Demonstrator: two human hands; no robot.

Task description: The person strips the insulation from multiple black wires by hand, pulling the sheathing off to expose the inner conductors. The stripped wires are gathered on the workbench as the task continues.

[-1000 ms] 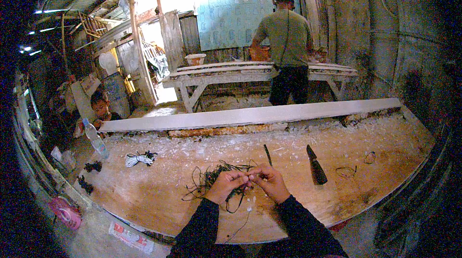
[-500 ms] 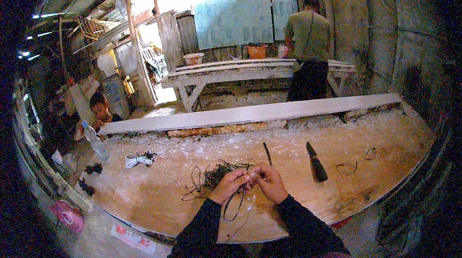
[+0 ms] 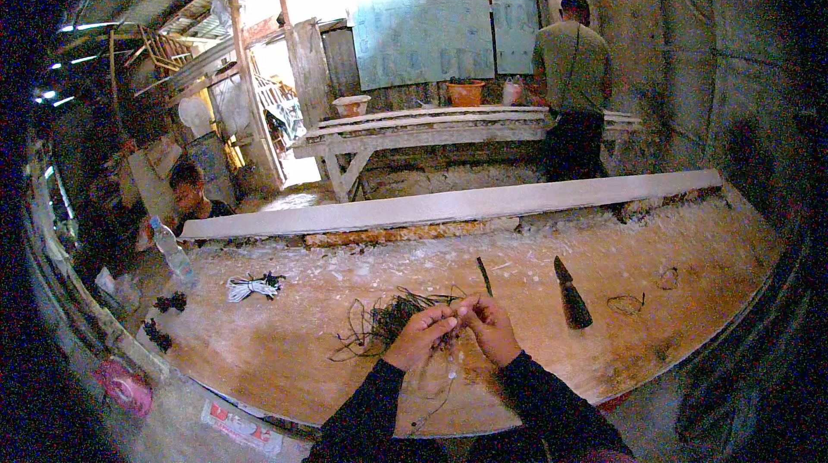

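Note:
Above the near middle of the wooden table, my left hand [image 3: 421,339] and my right hand [image 3: 488,330] are close together with fingertips nearly meeting. Both are closed in a pinch on thin black cord [image 3: 446,341], part of which shows blurred beneath the fingers. Just behind my left hand lies a tangled heap of black cord [image 3: 386,318]. A short black strip [image 3: 484,275] rests beyond my right hand. To its right is a dark, pointed, knife-like tool [image 3: 573,301].
A long white board [image 3: 448,206] spans the table's far side. At left are a white cord bundle [image 3: 250,289], black bundles [image 3: 159,336] and a clear bottle [image 3: 175,256]. A thin loop [image 3: 624,303] lies right. One person [image 3: 573,66] stands at a far bench; another [image 3: 188,191] is at left.
The dark loop that hung clearly below my hands now appears only as a faint blur. My hands stay close together. The person at the far bench has shifted slightly right.

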